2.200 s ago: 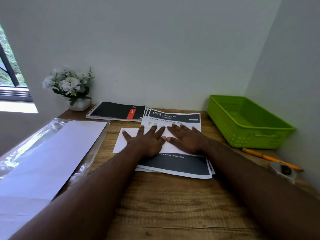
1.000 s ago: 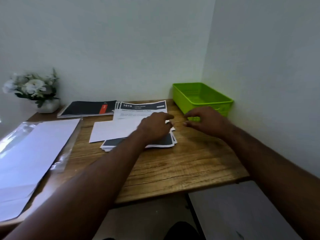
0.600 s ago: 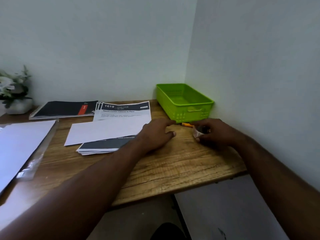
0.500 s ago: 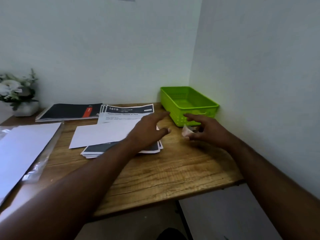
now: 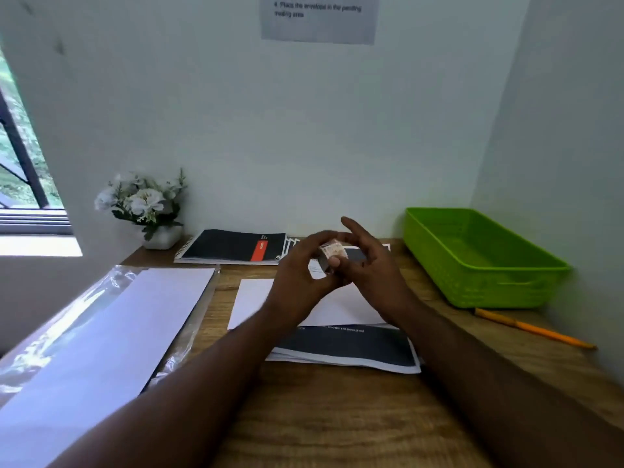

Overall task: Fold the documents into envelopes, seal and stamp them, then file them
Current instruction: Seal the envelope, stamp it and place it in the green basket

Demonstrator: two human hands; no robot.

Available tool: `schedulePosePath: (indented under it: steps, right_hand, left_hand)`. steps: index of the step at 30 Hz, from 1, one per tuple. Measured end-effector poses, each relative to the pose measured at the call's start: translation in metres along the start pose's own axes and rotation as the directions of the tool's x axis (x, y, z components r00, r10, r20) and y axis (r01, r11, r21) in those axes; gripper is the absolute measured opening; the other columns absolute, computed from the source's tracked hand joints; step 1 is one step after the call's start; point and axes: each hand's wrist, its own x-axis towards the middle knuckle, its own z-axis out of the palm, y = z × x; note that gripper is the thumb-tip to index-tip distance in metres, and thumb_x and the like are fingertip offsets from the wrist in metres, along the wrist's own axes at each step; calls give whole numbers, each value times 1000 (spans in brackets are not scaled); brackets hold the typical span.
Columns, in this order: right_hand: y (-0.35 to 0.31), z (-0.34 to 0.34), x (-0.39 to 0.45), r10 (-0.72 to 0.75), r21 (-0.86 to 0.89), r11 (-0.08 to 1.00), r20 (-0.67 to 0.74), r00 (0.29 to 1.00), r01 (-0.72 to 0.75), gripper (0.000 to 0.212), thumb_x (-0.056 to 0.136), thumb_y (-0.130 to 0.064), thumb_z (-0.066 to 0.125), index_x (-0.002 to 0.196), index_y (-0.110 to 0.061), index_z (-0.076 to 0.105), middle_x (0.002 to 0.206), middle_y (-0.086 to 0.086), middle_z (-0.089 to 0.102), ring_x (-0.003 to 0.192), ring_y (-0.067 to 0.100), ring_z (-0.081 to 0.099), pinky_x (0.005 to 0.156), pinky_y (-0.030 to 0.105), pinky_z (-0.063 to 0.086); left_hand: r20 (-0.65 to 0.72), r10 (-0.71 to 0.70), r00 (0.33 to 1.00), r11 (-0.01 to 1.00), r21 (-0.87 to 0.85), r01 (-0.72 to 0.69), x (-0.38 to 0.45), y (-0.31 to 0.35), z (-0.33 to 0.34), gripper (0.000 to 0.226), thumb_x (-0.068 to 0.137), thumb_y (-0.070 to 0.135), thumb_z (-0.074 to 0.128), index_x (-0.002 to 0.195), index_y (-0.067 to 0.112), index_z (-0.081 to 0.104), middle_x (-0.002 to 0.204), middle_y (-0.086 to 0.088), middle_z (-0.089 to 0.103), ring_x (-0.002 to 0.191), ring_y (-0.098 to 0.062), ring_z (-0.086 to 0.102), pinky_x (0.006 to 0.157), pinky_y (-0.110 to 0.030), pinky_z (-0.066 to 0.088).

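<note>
A white envelope (image 5: 256,305) lies on a stack of printed documents (image 5: 354,349) with dark bands, in the middle of the wooden desk. Both hands are raised just above it, close together. My left hand (image 5: 297,282) and my right hand (image 5: 374,275) pinch a small pale roll (image 5: 332,251) between their fingertips; whether it is stamps or tape I cannot tell. The right hand's other fingers are spread. The hands hide the envelope's upper right part.
A green plastic basket (image 5: 486,292) stands at the right against the wall, with an orange pencil (image 5: 533,332) in front of it. A plastic pack of white sheets (image 5: 111,332) lies at the left. A dark notebook (image 5: 233,246) and a flower pot (image 5: 145,204) sit at the back.
My right hand reached to the desk's right side, picked up the small roll and brought it back over the envelope. My left hand lifted off the papers and joined it on the roll.
</note>
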Motion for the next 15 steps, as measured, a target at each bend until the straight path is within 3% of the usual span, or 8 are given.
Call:
schedulePosePath:
  steps: [3,6,9,12,15]
  right_hand:
    - [13,-4,3,22,43,999,87,996,-26,77,70,-23,82,137,-38,46,125,-2,62,116,19,60,96,43,50]
    - [18,-9,4,7,89,996,78,997,-14,79,71,-4,79,136,-37,47,123,2,63,107,21,66,86,30,53]
    - [17,-9,1,-6,113,994,110,994,-6,79,71,-3,78,134,-39,48,127,5,60,103,22,68,81,28,55]
    - [15,-6,-2,-5,126,992,142,990,-13,77,68,-12,81,133,-40,49,127,2,59,103,23,68,82,30,55]
    - [13,-9,-2,21,107,993,214,977,-45,80,72,2,77,135,-37,47,132,2,56,109,22,65,85,34,54]
  left_hand:
    - [54,-2,999,999,-42,4,0,-11,-3,92,71,20,84,143,42,31,122,35,50,115,7,51,83,-2,40]
    - [155,-87,984,975,-190,116,0,-16,-5,115,64,23,88,144,56,12,130,35,40,123,14,43,87,-4,42]
    - [159,-166,973,896,-388,216,0,-14,-7,109,61,18,89,139,58,25,129,17,55,122,-5,54,94,-26,50]
    - [86,-191,978,893,-399,210,0,-10,-10,96,61,13,87,136,47,39,115,13,65,108,-12,65,83,-27,56]
    - [50,-187,981,901,-390,191,-1,-7,-10,89,64,5,85,137,35,43,114,3,67,102,-17,68,77,-27,57]
